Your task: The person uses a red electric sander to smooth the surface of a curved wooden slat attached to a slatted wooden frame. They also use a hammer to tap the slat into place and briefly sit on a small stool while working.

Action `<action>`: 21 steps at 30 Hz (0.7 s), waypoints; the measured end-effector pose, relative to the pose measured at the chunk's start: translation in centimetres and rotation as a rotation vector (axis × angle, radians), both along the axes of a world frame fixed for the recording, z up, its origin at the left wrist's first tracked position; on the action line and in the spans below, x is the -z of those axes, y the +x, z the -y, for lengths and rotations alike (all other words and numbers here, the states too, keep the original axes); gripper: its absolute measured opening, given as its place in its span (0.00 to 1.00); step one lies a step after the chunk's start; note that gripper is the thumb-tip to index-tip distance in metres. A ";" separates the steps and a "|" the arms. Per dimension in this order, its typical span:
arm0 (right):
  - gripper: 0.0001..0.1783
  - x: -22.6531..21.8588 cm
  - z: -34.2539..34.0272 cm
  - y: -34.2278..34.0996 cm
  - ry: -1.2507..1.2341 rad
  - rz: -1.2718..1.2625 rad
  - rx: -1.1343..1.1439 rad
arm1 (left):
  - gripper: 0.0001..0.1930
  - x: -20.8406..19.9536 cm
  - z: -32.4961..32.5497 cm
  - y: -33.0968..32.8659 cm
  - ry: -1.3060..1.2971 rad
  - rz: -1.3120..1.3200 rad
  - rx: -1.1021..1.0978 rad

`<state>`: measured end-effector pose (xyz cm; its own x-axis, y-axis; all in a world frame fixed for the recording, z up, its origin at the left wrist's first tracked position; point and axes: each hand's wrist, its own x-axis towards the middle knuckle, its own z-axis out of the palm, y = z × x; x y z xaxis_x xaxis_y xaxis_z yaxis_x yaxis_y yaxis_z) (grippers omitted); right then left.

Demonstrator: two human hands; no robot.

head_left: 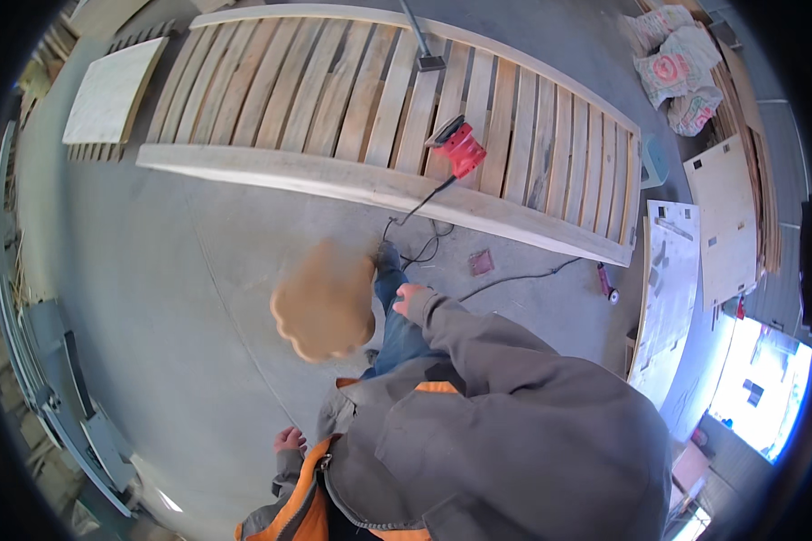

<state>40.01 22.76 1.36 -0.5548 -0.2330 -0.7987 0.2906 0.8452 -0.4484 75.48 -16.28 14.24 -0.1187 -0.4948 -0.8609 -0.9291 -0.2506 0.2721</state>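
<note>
Low at my left side hangs my left hand (289,440), holding nothing, its fingers loosely bent and slightly apart. My right hand (406,300) is in front of my jeans-covered leg, also without anything in it, fingers loosely parted. Left of that leg is a tan, scallop-edged round piece (325,302), blurred on top, perhaps a stool seat. Beyond, a long slatted wooden frame (244,162) spans the floor. A red power sander (460,149) rests on its slats near the front rail, trailing a black cord (438,187). Neither hand touches the frame or the sander.
A reddish square pad (481,261) and an angle grinder (607,283) with a cord lie on the floor. A grey post with a foot (431,63) stands at the frame. White sacks (681,68) and leaning boards (668,298) are at right; a white panel (113,95) is far left.
</note>
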 end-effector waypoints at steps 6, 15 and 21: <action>0.30 2.6 -1.9 -6.9 -0.037 -0.010 0.228 | 0.18 0.0 0.1 -18.9 0.024 -0.105 0.208; 0.31 4.4 -8.2 -7.1 0.202 -0.045 0.550 | 0.18 6.5 4.5 -31.9 0.232 -0.154 0.661; 0.33 4.3 -4.9 3.2 0.254 -0.138 0.935 | 0.27 18.9 10.8 -36.2 0.349 -0.173 1.165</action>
